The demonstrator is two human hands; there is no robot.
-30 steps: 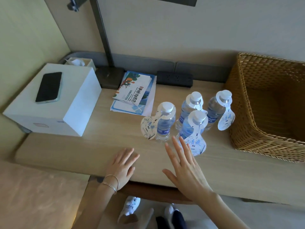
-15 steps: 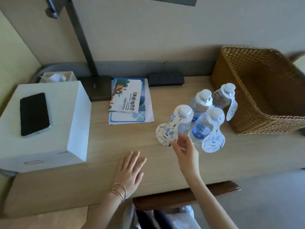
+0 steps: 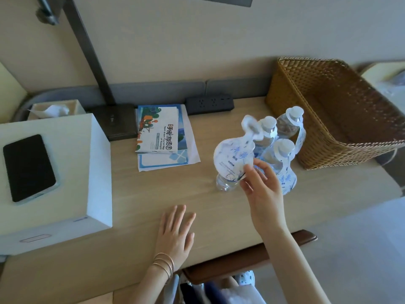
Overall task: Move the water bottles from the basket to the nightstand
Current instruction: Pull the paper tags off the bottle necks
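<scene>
Four water bottles [image 3: 267, 126] stand clustered on the nightstand [image 3: 153, 194] toward its back right corner, just beside the basket [image 3: 282, 102]. No bottle shows inside it, so the moving looks practically done. The right hand [image 3: 260, 187] pinches the front-left bottle's paper tag [image 3: 232, 159], and the left hand [image 3: 175, 233] lies flat near the front edge, fingers straight.

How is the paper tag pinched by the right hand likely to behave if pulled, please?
The tag looks thin and floppy, seeming to bend where the right hand pinches it. Pulling it may tip its bottle, which is tall, narrow and probably light.
</scene>
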